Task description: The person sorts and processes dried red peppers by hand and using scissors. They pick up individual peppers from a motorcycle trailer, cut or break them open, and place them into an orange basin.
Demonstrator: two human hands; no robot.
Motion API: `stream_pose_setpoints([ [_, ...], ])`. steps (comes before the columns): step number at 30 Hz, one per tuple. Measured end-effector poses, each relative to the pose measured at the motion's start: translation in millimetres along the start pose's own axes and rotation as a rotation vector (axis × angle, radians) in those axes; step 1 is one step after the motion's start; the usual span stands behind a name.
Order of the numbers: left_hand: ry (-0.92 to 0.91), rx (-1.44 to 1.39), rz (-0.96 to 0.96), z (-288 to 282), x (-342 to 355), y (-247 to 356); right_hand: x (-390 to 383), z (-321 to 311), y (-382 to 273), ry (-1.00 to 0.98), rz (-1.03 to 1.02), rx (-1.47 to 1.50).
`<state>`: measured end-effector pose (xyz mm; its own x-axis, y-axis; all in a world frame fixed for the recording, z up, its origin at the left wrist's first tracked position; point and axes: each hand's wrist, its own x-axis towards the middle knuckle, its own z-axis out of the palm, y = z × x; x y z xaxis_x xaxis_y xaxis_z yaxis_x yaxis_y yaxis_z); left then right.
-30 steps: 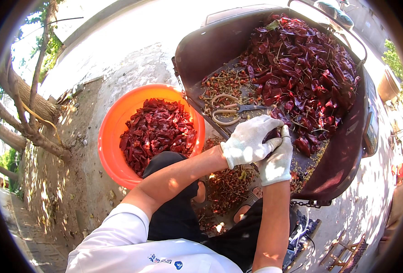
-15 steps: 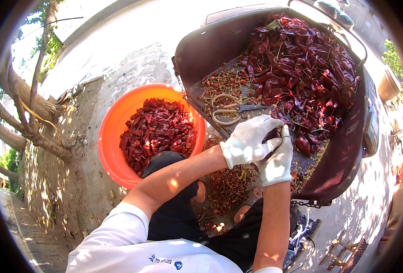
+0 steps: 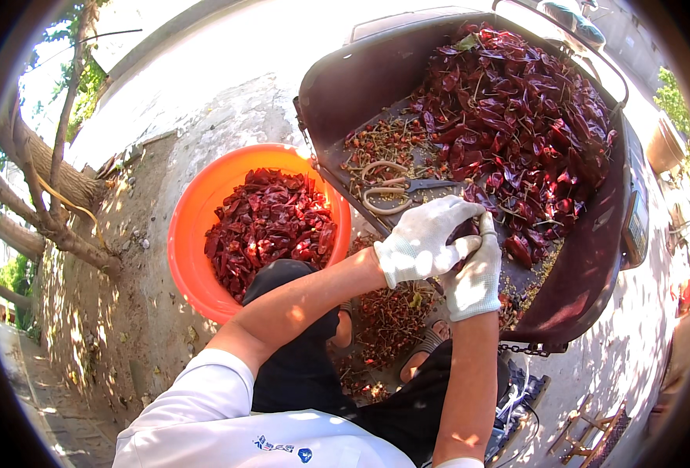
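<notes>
Both of my hands wear white knit gloves and meet over the near edge of a dark cart bed point(image 3: 360, 86). My left hand point(image 3: 427, 242) has its fingers closed on a dried red chili pepper point(image 3: 462, 231), which is mostly hidden between the gloves. Against it, my right hand point(image 3: 476, 273) pinches the same pepper from the other side. Just beyond the left glove lie scissors point(image 3: 386, 187) with tan handles, their blades pointing right. A big heap of dried red chilies point(image 3: 516, 117) fills the bed's far right part.
An orange basin point(image 3: 189, 273) of cut chili pieces point(image 3: 271, 222) stands to the left, by my knee. Chili stems and scraps point(image 3: 388, 324) cover the ground between my feet. A chain point(image 3: 524, 349) hangs at the bed's near corner. Tree trunks point(image 3: 64, 168) rise at far left.
Both hands stay in almost the same place, with the fingers shifting slightly around the chili pepper. Nothing else has visibly moved.
</notes>
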<state>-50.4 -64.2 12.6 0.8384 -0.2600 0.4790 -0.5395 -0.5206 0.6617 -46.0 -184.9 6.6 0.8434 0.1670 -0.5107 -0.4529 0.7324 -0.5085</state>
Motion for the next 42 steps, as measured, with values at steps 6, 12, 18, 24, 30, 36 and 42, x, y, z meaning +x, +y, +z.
stream_pose_setpoints([
  [6, -0.006, -0.002, -0.012, -0.6, 0.1, 0.8, 3.8, -2.4, 2.3, 0.011, -0.059, 0.025],
  [12, -0.017, -0.008, -0.02, 0.2, 0.1, 1.4, 0.9, -1.7, 2.0, -0.017, -0.072, 0.031],
  [18, 0.004, -0.011, -0.007, -0.5, -0.9, 1.2, -9.1, 8.3, -1.3, 0.058, -0.029, -0.013],
  [24, -0.05, -0.012, -0.047, -0.6, 0.1, 4.8, -4.7, -1.9, -0.7, -0.008, -0.056, -0.081],
  [30, -0.039, -0.013, -0.046, 0.8, -1.6, 4.1, -8.0, -1.8, -0.9, -0.004, -0.051, -0.082],
  [36, -0.056, -0.028, -0.039, 0.8, -1.0, 6.0, -14.6, -0.3, -1.3, 0.056, -0.065, -0.081],
  [42, -0.078, -0.032, -0.048, 0.2, -2.1, 8.1, -17.9, -2.7, -4.3, 0.03, -0.04, -0.056],
])
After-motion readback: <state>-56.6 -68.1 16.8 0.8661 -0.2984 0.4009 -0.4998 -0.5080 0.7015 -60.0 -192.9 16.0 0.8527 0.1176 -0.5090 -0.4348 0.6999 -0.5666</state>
